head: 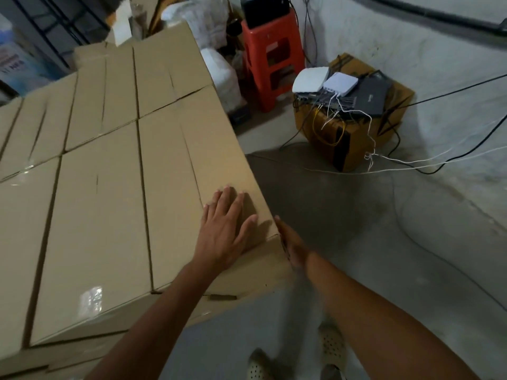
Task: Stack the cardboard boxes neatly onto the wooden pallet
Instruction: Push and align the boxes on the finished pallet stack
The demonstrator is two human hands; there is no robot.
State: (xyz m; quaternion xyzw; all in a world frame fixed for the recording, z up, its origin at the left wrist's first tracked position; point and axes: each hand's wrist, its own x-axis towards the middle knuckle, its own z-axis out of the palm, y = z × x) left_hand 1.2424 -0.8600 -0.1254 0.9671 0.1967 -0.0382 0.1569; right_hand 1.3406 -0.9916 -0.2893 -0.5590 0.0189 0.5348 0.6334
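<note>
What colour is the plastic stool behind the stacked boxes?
Red-orange. The stool shows best in the head view, upper middle, against the wall.

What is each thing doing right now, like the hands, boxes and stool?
corner cardboard box, closed, flaps flat.
left hand, open, flat on its top.
right hand, open, against its side.
red plastic stool, upright.
white routers, on a yellow box, cabled.

You get a dim, evenly lit view: tape (90, 298) glares on the cardboard boxes (104, 204), your shoes (332, 344) blur, and straight lines bow near the edges.
</note>
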